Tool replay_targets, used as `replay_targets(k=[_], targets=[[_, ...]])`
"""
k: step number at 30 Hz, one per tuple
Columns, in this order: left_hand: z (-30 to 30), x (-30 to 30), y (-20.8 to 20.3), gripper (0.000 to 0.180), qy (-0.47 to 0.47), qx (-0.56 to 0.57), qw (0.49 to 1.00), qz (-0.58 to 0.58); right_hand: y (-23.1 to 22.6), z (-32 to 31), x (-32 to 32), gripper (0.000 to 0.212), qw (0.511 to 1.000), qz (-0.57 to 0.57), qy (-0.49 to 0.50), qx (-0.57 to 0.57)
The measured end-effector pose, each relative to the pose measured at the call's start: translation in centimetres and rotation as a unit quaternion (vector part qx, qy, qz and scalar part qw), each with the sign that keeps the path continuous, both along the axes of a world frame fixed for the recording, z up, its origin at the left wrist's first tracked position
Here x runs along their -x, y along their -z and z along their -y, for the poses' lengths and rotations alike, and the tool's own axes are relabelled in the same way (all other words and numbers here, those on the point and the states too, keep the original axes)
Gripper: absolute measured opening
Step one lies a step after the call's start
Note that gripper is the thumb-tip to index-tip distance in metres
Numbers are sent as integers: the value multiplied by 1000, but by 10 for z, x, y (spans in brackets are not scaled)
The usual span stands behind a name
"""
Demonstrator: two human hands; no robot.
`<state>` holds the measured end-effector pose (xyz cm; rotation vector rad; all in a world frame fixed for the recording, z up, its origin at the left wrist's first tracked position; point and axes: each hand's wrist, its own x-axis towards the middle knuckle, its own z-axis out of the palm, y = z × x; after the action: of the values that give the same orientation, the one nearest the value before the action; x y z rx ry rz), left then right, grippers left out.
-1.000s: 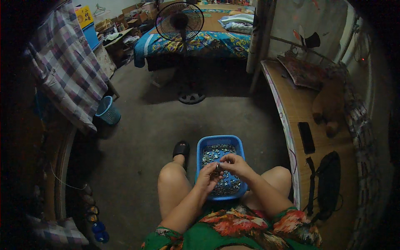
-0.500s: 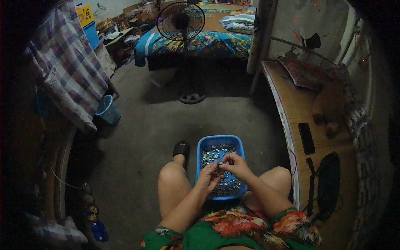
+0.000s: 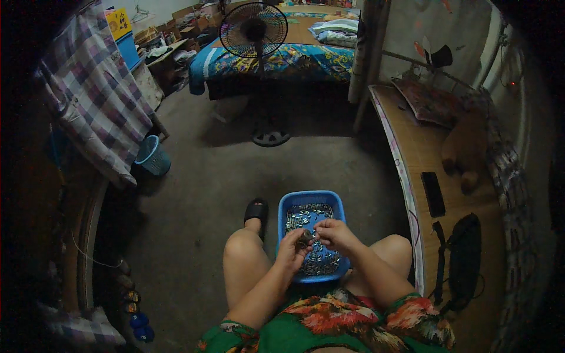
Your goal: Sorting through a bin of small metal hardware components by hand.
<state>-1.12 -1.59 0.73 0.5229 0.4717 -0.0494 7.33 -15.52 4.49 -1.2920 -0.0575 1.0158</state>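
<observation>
A blue plastic basket (image 3: 339,203) sits between my knees, with many small shiny metal cylinders (image 3: 298,220) scattered over its bottom. Over it, my left hand (image 3: 290,250) is closed around a small dark, round metal-looking part (image 3: 306,236), whose exact kind is too small to tell. To its right, my right hand (image 3: 336,236) has thumb and forefinger pinched together close to that part. Whatever lies in this pinch is hidden or too tiny to name. Both hands hover above the cylinders, slightly apart from each other.
A standing fan (image 3: 254,29) is ahead, before a bed with a patterned blue cover (image 3: 294,62). At right, a wooden bench (image 3: 406,135) bears a phone (image 3: 433,194), a black bag (image 3: 465,259) and a brown plush toy (image 3: 462,147). A bin (image 3: 153,156) stands left.
My hands have drawn slightly apart. The dark part in my left hand now shows more clearly, and my right fingertips have shifted off it. The basket has not moved.
</observation>
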Motion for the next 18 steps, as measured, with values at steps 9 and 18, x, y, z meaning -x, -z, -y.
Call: replay_targets(k=[9, 18], targets=[[-1, 0, 2, 14, -7, 5, 1000, 5, 17, -2, 0, 12, 999, -37, 30, 6], [-3, 0, 10, 14, -17, 1, 1000, -11, 12, -6, 3, 19, 999, -41, 17, 15]])
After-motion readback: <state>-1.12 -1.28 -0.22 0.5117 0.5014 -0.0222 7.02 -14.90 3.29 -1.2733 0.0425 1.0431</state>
